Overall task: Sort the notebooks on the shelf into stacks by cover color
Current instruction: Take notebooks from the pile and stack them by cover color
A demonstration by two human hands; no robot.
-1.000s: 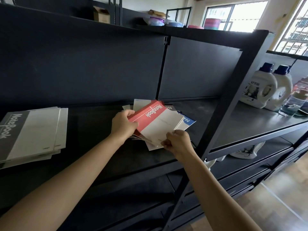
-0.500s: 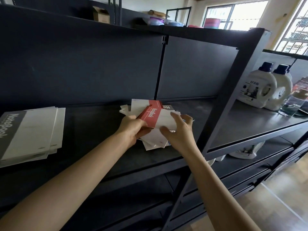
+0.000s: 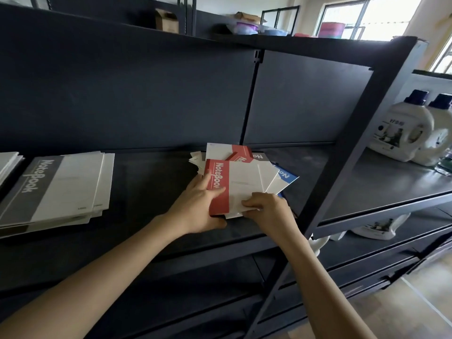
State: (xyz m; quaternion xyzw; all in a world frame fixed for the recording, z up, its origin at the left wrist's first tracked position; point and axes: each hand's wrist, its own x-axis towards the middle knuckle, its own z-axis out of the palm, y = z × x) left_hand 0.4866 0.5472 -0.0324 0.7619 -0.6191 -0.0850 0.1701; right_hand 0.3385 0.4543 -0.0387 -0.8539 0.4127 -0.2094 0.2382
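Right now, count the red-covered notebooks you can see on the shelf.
2. One red notebook is on top of the mixed pile, gripped by both hands. A second lies behind it, partly covered. More may be hidden underneath.

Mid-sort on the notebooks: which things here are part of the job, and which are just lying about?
Part of the job:
- red notebook, gripped by left hand and right hand
- mixed pile beneath it, including a blue notebook
- grey stack
- shelf

Lying about:
- detergent bottles
- cardboard box
- plastic tubs
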